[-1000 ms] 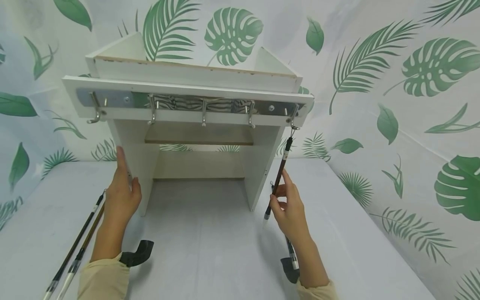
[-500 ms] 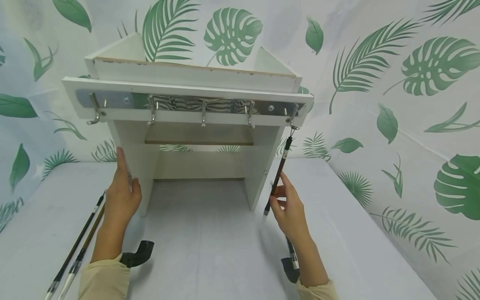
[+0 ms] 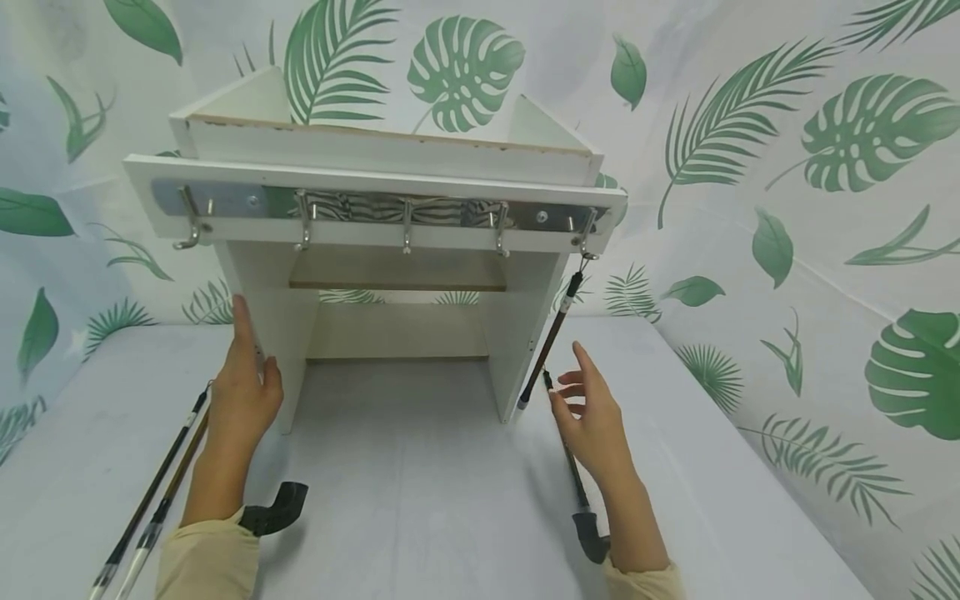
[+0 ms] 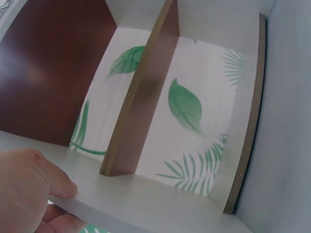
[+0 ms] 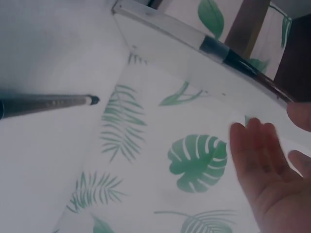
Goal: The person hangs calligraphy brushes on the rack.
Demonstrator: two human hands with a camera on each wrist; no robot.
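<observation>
A white shelf unit [image 3: 375, 154] stands on the table, with a hook rail across its front. From its rightmost hook [image 3: 587, 237] a dark brush [image 3: 552, 337] hangs by a cord, tilted, its tip beside the right side panel [image 3: 517, 325]. My right hand [image 3: 592, 417] is just right of this brush, fingers extended and slightly bent, holding nothing; the right wrist view shows a gap between fingertips [image 5: 252, 126] and brush. My left hand [image 3: 243, 387] grips the front edge of the left side panel [image 4: 126, 204], thumb on the inner face and fingers outside.
Another dark brush [image 3: 573, 471] lies on the table under the right forearm. Two more brushes, a black one [image 3: 153, 479] and a brown one [image 3: 180, 471], lie left of the left hand. Other metal hooks [image 3: 407, 227] line the rail. A leaf-patterned cloth [image 3: 712, 167] backs the table.
My right hand has let go of the hanging brush and moved slightly right. The brush has swung left, its tip now at the right panel. The left hand has stayed put.
</observation>
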